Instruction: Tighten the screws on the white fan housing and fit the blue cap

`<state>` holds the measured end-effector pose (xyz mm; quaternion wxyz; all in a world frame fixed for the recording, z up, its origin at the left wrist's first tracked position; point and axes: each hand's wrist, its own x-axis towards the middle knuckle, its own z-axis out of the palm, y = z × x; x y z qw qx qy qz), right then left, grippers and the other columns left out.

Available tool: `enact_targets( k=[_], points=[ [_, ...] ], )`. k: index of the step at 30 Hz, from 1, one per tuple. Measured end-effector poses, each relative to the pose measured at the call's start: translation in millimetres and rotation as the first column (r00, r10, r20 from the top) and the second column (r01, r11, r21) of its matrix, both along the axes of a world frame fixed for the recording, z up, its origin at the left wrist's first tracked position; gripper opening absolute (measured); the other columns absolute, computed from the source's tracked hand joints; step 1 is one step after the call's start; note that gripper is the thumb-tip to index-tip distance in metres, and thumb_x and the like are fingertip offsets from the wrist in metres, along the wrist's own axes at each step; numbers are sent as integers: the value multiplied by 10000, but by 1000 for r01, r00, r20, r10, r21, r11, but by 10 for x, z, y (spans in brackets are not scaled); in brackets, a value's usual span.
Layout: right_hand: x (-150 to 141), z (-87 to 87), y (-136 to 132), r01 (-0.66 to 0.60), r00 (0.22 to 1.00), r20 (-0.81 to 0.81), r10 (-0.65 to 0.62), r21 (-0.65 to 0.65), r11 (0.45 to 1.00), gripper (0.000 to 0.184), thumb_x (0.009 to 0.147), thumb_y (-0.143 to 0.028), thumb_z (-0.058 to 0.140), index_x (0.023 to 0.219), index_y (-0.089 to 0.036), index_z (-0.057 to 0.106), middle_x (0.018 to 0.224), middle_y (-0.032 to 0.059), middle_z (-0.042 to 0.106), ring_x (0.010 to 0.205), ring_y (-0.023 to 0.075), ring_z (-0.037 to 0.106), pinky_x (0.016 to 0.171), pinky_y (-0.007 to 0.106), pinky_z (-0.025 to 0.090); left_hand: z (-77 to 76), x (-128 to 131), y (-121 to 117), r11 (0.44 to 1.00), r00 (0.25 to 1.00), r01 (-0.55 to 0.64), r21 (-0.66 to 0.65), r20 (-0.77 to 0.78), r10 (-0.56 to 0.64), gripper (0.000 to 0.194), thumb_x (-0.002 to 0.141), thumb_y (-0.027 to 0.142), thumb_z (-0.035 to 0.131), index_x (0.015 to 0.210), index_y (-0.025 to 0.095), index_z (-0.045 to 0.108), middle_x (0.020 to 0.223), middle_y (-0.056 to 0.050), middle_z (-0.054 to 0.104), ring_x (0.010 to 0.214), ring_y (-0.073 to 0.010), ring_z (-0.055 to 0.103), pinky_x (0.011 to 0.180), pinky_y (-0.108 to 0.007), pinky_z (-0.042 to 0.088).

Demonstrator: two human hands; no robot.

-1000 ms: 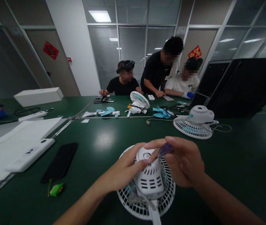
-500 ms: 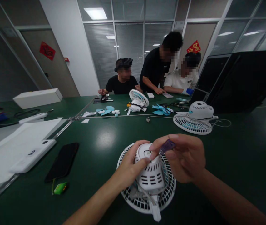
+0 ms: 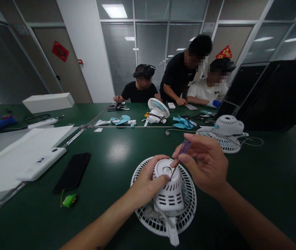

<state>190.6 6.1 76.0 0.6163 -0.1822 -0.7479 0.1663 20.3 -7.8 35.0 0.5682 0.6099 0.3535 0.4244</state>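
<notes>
A white fan (image 3: 169,199) lies grille-down on the green table, its rounded motor housing facing up. My left hand (image 3: 150,180) is wrapped round the housing's left side, with the thumb on its top near the screwdriver's tip. In my right hand (image 3: 206,163) is a screwdriver with a purple see-through handle (image 3: 185,147), held between thumb and fingers. Its thin shaft slants down to the top of the housing beside my left thumb. Whether a screw sits under the tip is hard to make out. A grey cord lies against the fan's lower part.
Left of the fan lie a black phone (image 3: 72,172) with a green charm (image 3: 69,200) and a white power strip-like bar (image 3: 42,164). Further off are another white fan (image 3: 228,126), a third fan (image 3: 157,113), blue fan blades (image 3: 183,122) and a dark monitor (image 3: 278,93). Several people are across the table.
My right hand has turned the screwdriver from lying slanted in the fingers to pointing down, its tip now at the housing. My left hand stays on the fan. The view has shifted slightly.
</notes>
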Motion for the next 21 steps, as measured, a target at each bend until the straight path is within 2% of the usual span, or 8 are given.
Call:
enact_targets(
  k=[2,5,9,12,14,16,18,21],
  points=[
    [26,15,-5,-15,999,49,13,28,1000,536,886,-73,608,1348,-337,538,1170,19,664,819,136,720,669,268,643,-13,-6,9,999,1000,-10,33,-3,10,424,737,244,578,1161,234,576,1015,-40,651,920,-242,609,812,-367,490],
    [47,50,-31,-26,990,140,16,72,997,547,928,-60,515,1407,-325,499,1157,26,701,931,161,714,795,329,630,-51,-12,30,995,1000,-22,96,15,21,444,784,254,571,1228,259,574,1188,-51,634,1082,-275,591,956,-428,456],
    [22,74,-30,65,990,111,-92,228,972,596,887,-24,547,1409,-309,509,1098,40,720,879,167,704,724,315,611,-101,-7,24,958,997,-62,280,-28,73,394,883,281,556,1276,301,571,1346,-54,546,1266,-298,496,1087,-479,365],
    [9,89,-10,85,987,108,-120,289,954,589,872,-52,597,1409,-279,515,1051,53,717,826,162,670,682,298,594,-107,0,-18,871,991,-63,488,-71,112,307,905,250,575,1200,323,621,1399,-46,468,1328,-293,434,1104,-474,341],
    [16,108,-9,91,985,117,-130,296,951,582,865,-79,631,1403,-272,521,992,43,710,795,157,641,671,287,584,-108,8,-44,814,988,-52,578,-88,125,265,891,209,603,1128,317,647,1384,-42,452,1311,-279,446,1074,-447,371],
    [31,134,-23,82,983,133,-125,288,954,549,870,-106,635,1387,-264,535,959,36,698,790,156,628,679,289,577,-116,23,-55,785,986,-62,616,-85,145,238,889,179,610,1080,312,662,1338,-35,470,1261,-252,484,1042,-414,398],
    [44,159,-44,48,983,158,-91,254,966,500,902,-115,578,1381,-251,538,999,46,694,840,164,641,724,311,575,-132,45,-58,778,983,-92,622,-69,172,219,905,175,597,1057,311,674,1300,-29,494,1221,-231,509,1029,-394,407],
    [51,172,-65,10,983,177,-44,185,983,487,931,-82,501,1383,-261,529,1094,51,697,918,164,666,790,328,571,-149,80,-74,774,974,-132,619,-62,216,169,908,185,588,1015,275,684,1276,-43,518,1220,-244,510,1031,-404,408]
  ],
)
